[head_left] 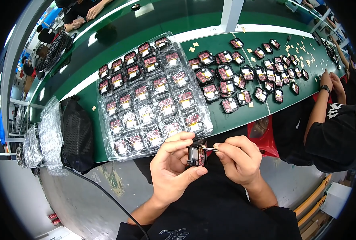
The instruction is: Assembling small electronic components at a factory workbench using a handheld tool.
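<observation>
My left hand (172, 168) grips a small black component (196, 156) with a red and yellow inside, held in front of my chest below the table edge. My right hand (238, 158) pinches thin metal tweezers (208, 148) whose tips touch the top of that component. Just beyond my hands lies a clear plastic tray (152, 98) filled with several of the same components in rows. To its right, several loose components (242, 76) are scattered on the green table (226, 48).
A black mesh bag (77, 134) with a cable sits left of the tray, beside stacks of clear trays (50, 138). Small tan paper squares (302, 50) litter the far right. Another person's arms (326, 96) rest at the right; a red stool (264, 134) stands below.
</observation>
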Demonstrator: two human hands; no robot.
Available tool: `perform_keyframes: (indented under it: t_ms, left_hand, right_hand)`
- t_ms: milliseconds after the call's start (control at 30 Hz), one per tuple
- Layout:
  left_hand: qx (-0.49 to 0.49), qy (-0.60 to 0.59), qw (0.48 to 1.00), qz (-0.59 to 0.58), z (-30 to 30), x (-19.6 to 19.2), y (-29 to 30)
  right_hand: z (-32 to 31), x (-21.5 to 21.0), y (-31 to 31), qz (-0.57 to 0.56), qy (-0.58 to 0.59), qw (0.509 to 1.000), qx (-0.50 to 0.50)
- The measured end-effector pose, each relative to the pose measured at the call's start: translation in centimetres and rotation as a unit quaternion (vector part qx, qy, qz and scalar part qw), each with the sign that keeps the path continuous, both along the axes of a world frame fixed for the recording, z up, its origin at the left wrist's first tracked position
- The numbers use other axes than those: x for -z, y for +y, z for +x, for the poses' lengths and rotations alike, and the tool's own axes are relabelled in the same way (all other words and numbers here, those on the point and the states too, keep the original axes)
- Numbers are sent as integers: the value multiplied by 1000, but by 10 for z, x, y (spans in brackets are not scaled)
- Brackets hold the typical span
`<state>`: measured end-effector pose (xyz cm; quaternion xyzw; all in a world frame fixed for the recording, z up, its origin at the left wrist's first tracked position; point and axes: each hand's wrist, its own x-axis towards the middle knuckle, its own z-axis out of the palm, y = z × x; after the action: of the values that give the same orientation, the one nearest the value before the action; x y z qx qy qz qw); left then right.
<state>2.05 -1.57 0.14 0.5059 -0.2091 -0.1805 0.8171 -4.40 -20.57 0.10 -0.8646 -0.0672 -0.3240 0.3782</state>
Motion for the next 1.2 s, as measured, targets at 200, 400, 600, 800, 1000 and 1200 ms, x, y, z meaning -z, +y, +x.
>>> perform_keyframes:
  t_ms: [200, 400, 600, 800, 1000, 1200]
  left_hand:
    - [9, -15, 1000, 13, 0, 0, 0]
    - [-1, 15, 1000, 7, -5, -3, -2]
    - [-8, 1, 1000, 19, -3, -3, 0]
    - [10, -18, 1000, 3, 9, -15, 11]
    - [-78, -156, 976, 128, 42, -31, 15]
    - [-152, -295, 866, 375, 113, -54, -5]
  right_hand:
    - [1, 0, 1, -6, 5, 1000, -3]
    - [-1, 4, 5, -21, -14, 999, 20]
    - [-1, 2, 6, -57, -17, 998, 12]
    - [2, 13, -10, 180, 42, 982, 31]
    - [19, 28, -22, -75, 197, 952, 220]
    - [14, 33, -19, -88, 245, 939, 223]
